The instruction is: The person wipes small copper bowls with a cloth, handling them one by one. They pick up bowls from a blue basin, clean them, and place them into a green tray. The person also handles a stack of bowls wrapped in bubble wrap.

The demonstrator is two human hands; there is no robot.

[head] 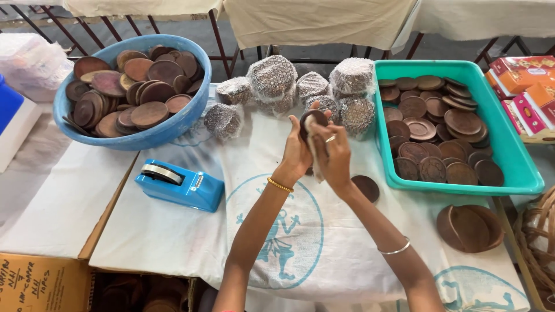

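We see a table draped in a white printed cloth (173,231) filling most of the frame. At the upper left sits a big blue basin (144,136) heaped with brown wooden discs (133,86). At the right a turquoise tray (517,167) holds more wooden plates (439,133) in overlapping rows. Between basin and tray, along the upper middle, lies a cluster of bubble-wrapped bundles (272,78). Left of centre, on the cloth, stands a blue tape dispenser (182,185). At the lower right, below the tray, rest wooden bowls (469,227) — nested, one tipped inside another — with a wicker basket (537,242) at the frame's right edge. Coloured cartons (523,81) lie at the upper right, and a cardboard box (40,283) at the lower left corner.

In the centre, raised above the cloth, our two hands meet. The left hand (296,156) has its fingers curled round a small dark wooden disc (312,118), held upright just in front of the bundles. The right hand (334,159) is closed on a pale strip of wrap (315,153) pressed against the disc's lower edge — we cannot tell how firmly. A single wooden disc (366,188) lies flat on the cloth just right of the right wrist, beside the tray's near corner.
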